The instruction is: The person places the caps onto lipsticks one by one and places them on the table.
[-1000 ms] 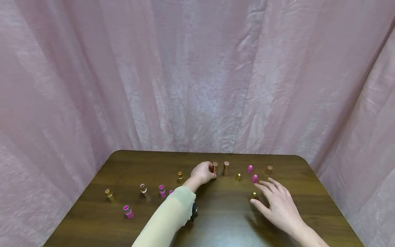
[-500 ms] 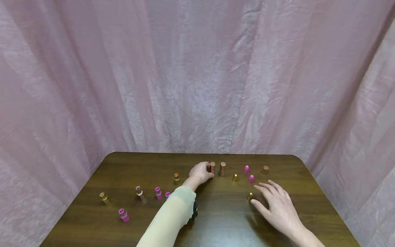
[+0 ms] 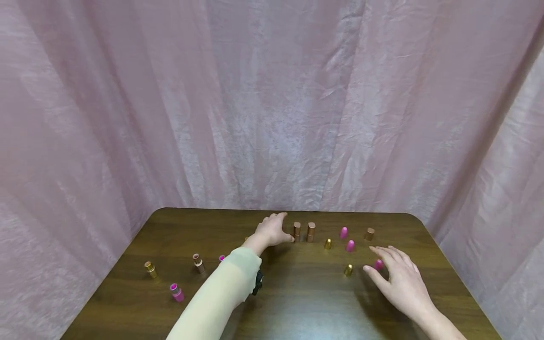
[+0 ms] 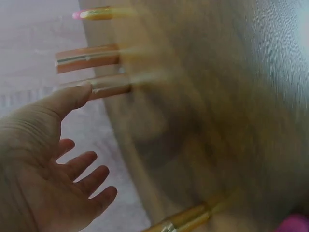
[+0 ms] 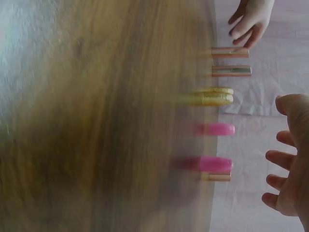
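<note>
Two closed copper lipsticks stand upright side by side near the table's far edge, the left copper lipstick (image 3: pixel 297 232) and the right copper lipstick (image 3: pixel 311 232). Just left of them is my left hand (image 3: pixel 268 231), fingers spread and holding nothing. In the left wrist view its thumb (image 4: pixel 77 99) overlaps the nearer lipstick; whether it touches, I cannot tell. My right hand (image 3: pixel 401 283) hovers with spread fingers at the right, nearest to a pink cap (image 3: pixel 378 264) partly behind it. A gold cap (image 3: pixel 348 270) stands to the left of that hand.
More caps stand behind: gold (image 3: pixel 327 243), pink (image 3: pixel 344 232), pink (image 3: pixel 350 246) and copper (image 3: pixel 369 234). On the left are uncapped lipsticks: gold (image 3: pixel 150 269), copper (image 3: pixel 198 263) and pink (image 3: pixel 176 292). The left sleeve (image 3: pixel 218 293) covers others. A pink curtain (image 3: pixel 272 104) hangs behind the table.
My left hand has let go of the left copper lipstick, spread its fingers and drawn slightly left. My right hand has shifted right, away from the front gold cap, and a pink cap shows beside it.
</note>
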The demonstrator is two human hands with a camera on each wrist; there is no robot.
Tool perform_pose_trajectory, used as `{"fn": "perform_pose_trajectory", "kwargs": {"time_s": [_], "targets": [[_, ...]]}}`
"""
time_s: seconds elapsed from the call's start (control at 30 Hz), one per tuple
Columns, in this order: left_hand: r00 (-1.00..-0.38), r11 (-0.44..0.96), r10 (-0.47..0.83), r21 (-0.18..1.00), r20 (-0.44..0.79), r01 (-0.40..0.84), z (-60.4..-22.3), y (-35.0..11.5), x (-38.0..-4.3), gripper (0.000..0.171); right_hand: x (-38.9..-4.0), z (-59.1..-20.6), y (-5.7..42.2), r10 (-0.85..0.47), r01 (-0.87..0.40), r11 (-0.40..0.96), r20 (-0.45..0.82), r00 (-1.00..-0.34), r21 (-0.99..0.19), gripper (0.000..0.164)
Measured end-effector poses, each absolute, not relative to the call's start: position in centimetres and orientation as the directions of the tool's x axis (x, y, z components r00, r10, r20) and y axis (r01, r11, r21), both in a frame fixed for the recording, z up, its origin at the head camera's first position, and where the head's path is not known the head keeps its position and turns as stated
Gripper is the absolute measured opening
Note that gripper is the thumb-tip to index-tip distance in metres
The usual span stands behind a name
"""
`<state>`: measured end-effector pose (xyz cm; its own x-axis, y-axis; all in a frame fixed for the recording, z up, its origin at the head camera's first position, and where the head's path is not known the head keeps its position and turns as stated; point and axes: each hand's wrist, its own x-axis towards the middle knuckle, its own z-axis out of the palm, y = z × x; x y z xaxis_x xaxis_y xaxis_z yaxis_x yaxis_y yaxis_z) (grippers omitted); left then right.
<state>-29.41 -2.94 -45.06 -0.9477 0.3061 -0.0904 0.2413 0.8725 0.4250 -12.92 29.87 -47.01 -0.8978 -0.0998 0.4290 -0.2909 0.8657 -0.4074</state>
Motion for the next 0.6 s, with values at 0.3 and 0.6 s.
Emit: {"fn": "perform_pose_trajectory", "kwargs": {"time_s": [0.3, 0.6], "targets": [[-0.915, 0.871, 0.403, 0.316, -0.017, 0.377, -41.5, -4.9, -27.6, 0.092, -13.5, -46.1, 31.8, -0.043, -0.237, 0.839, 0.375, -0.926, -0.489, 0.059], [-0.821, 0.805, 0.559, 0.163, 0.114, 0.571, -39.1, -6.8, -23.4, 0.09, -14.3, -46.1, 33.1, -0.019, -0.218, 0.855, 0.39, -0.92, -0.471, 0.06]]}}
